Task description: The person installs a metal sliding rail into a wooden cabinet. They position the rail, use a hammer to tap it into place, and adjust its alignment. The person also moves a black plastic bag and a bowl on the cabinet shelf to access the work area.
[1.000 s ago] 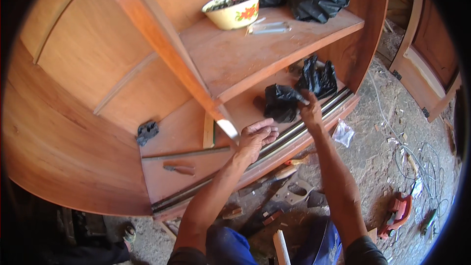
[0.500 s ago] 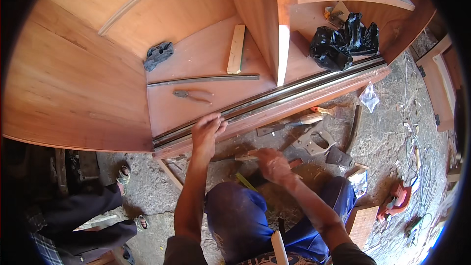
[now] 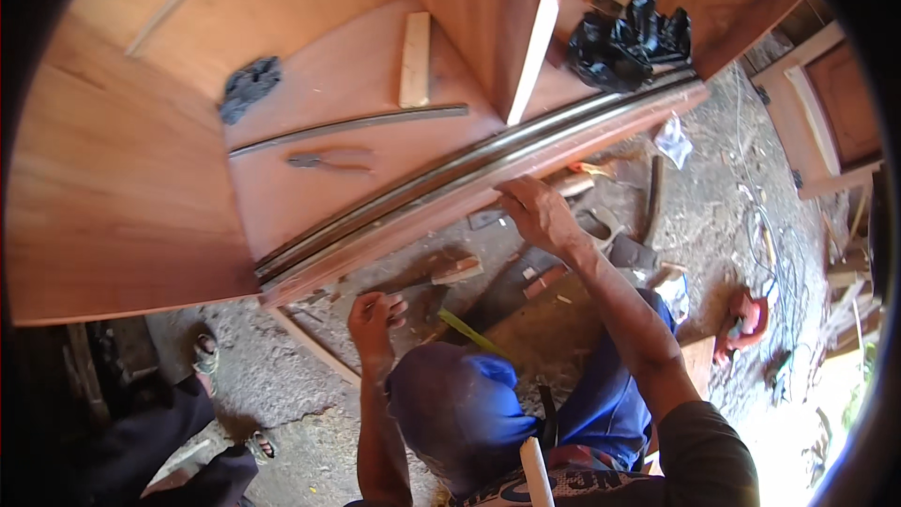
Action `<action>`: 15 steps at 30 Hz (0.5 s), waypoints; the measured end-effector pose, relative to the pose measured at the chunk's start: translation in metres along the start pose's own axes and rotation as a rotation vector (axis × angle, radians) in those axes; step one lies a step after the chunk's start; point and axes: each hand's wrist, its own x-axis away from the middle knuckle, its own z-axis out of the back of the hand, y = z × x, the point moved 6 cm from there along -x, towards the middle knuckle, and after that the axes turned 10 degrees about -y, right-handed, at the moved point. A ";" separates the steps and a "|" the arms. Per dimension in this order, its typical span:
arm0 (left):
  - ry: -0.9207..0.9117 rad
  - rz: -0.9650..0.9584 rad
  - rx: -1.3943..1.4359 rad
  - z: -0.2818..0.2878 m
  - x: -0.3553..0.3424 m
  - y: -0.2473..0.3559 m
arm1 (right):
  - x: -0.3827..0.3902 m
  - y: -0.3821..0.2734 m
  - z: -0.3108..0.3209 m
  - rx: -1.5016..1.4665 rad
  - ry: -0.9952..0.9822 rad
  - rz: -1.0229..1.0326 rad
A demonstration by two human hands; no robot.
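My left hand (image 3: 377, 321) is over the floor in front of the cabinet, fingers curled in; whatever they hold, if anything, does not show. My right hand (image 3: 540, 211) is at the front edge of the cabinet's bottom rail (image 3: 394, 242), thumb and fingers bent together at the wood; I cannot make out anything between them. Dark grooved strips (image 3: 375, 209) run along the rail's top. On the floor between my hands lies a small wooden piece (image 3: 457, 269), and near my knee a yellow-green strip (image 3: 469, 330).
Inside the cabinet lie pliers (image 3: 328, 160), a long thin strip (image 3: 347, 129), a wood block (image 3: 415, 61), a dark cloth (image 3: 251, 89) and a black plastic bag (image 3: 619, 47). A handsaw (image 3: 601, 223) and a red power tool (image 3: 743, 319) are on the floor. Another person's legs (image 3: 160, 432) are at left.
My left hand has come off the rail, down toward my knee. My right hand has risen from beside the small wooden piece to the rail's front edge. The view has shifted.
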 end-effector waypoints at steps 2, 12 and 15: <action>0.066 0.034 -0.024 0.001 0.006 -0.011 | 0.065 0.048 -0.009 0.053 -0.089 -0.152; 0.103 -0.069 -0.186 0.019 0.017 -0.016 | 0.189 -0.036 -0.180 0.200 -0.686 -0.107; -0.022 -0.207 -0.217 -0.022 -0.006 0.017 | 0.170 -0.046 -0.185 0.084 -0.712 -0.322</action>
